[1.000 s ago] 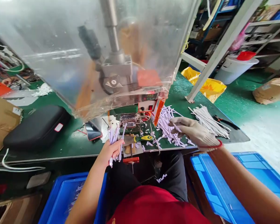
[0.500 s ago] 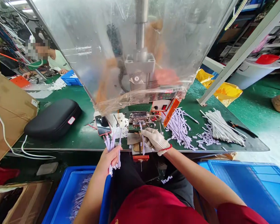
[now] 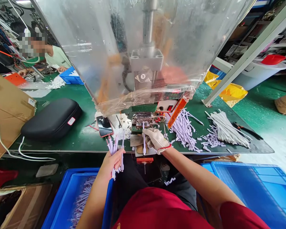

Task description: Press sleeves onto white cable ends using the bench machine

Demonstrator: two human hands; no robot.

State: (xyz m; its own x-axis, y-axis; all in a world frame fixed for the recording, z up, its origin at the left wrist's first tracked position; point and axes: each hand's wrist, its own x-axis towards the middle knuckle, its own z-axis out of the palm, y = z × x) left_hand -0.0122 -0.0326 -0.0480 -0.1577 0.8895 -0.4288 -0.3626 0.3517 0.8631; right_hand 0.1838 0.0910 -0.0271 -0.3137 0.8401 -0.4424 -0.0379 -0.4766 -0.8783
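Observation:
My left hand (image 3: 113, 162) is closed round a bundle of pale lilac strips (image 3: 112, 147), several with reddish wire ends pointing up. In a white glove with a red cuff edge, my right hand (image 3: 155, 139) pinches a single lilac strip (image 3: 144, 143). That strip stands lengthwise in front of the press, its far tip at the metal fixture (image 3: 143, 118). Beneath the strip lie a metal plate (image 3: 135, 140) and a wooden block (image 3: 139, 149). A red clamp piece (image 3: 145, 160) sits at the table's front edge. The gloved fingertips are partly hidden.
A clear plastic guard (image 3: 90, 57) hangs before the press. Right of it lie piled lilac strips (image 3: 184, 130), white strips (image 3: 228, 128) and pliers (image 3: 249, 131). Leftward are a phone (image 3: 104, 126) and black case (image 3: 51, 119). Blue bins (image 3: 62, 190) flank my legs. A co-worker sits far left.
My right hand has shifted slightly left and forward, bringing the single strip straighter and its tip up to the fixture. The left hand keeps its bundle in place. The view has tilted slightly.

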